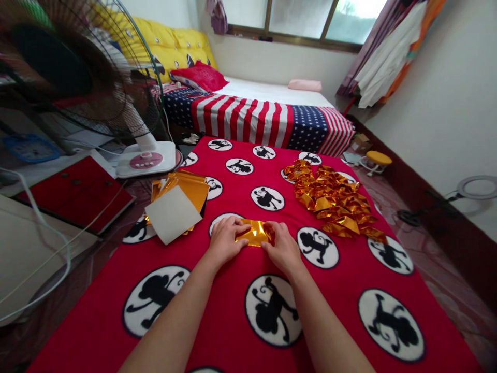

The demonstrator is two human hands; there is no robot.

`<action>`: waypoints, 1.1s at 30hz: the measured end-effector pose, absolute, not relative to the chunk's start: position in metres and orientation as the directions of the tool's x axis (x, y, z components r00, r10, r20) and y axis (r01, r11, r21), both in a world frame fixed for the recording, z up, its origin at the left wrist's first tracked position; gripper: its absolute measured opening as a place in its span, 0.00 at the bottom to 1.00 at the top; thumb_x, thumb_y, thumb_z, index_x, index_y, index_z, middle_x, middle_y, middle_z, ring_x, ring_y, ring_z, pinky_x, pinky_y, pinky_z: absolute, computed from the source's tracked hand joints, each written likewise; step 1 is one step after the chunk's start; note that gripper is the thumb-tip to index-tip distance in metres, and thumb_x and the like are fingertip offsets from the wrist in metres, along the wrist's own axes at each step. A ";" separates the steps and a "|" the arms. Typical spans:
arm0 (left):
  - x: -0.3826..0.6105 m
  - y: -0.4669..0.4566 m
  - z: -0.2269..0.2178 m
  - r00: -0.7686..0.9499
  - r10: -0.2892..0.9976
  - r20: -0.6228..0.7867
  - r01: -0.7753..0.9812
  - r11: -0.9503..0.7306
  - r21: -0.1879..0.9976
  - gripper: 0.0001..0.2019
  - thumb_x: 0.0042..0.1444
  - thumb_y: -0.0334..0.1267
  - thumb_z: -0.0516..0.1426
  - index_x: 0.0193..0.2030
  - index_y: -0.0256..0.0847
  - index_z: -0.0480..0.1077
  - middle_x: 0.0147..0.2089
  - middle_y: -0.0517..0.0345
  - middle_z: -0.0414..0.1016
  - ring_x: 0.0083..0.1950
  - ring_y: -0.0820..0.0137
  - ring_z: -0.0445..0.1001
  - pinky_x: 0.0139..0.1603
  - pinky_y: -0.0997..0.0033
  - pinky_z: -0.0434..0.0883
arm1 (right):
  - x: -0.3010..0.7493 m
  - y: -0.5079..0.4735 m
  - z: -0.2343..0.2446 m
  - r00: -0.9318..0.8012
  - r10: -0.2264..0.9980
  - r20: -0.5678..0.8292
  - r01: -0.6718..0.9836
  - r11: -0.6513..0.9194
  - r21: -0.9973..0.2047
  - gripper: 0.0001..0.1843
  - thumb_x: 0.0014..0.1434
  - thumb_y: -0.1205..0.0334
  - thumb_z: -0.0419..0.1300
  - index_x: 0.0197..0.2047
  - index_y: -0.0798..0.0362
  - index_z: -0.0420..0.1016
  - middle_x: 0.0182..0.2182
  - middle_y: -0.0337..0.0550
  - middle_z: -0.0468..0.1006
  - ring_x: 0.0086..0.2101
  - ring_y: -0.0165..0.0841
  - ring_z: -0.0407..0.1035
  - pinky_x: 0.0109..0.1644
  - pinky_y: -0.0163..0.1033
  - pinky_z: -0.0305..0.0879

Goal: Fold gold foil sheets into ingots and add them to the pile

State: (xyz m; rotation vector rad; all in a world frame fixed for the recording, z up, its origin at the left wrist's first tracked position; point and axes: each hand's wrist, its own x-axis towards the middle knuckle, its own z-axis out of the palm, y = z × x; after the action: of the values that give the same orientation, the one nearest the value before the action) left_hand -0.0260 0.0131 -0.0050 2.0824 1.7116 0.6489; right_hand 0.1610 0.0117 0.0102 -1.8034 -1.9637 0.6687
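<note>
My left hand [227, 240] and my right hand [282, 249] meet near the middle of a red blanket [341, 305] printed with black monkeys in white circles. Between them lies a small folded piece of gold foil [254, 233], held by the fingers of both hands. To the right sits a heap of folded, crinkled gold foil [330, 199]. Left of my hands lies a stack of gold foil sheets [190, 189], partly covered by a white paper sheet [173, 213].
A standing electric fan [77, 77] fills the upper left, its white base [147, 158] next to the blanket's edge. A red board [75, 194] lies further left. Beyond stands a bed with a stars-and-stripes cover [252, 122]. A ring light [477, 187] and yellow stool [378, 159] are right.
</note>
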 end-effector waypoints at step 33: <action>-0.051 0.008 -0.001 0.309 0.930 0.196 0.545 -0.343 0.765 0.09 0.47 0.32 0.64 0.36 0.47 0.80 0.43 0.57 0.81 0.49 0.63 0.75 0.56 0.62 0.65 | 0.185 0.001 -0.002 -0.257 0.961 0.101 0.339 0.187 -0.922 0.04 0.47 0.69 0.64 0.28 0.52 0.77 0.34 0.40 0.75 0.40 0.34 0.69 0.46 0.38 0.64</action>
State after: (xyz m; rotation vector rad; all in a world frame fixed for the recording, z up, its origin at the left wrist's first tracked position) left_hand -0.0507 0.0082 -0.0007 2.0000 1.3027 0.8618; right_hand 0.1851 0.0014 -0.0024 -1.2357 -1.7273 1.0681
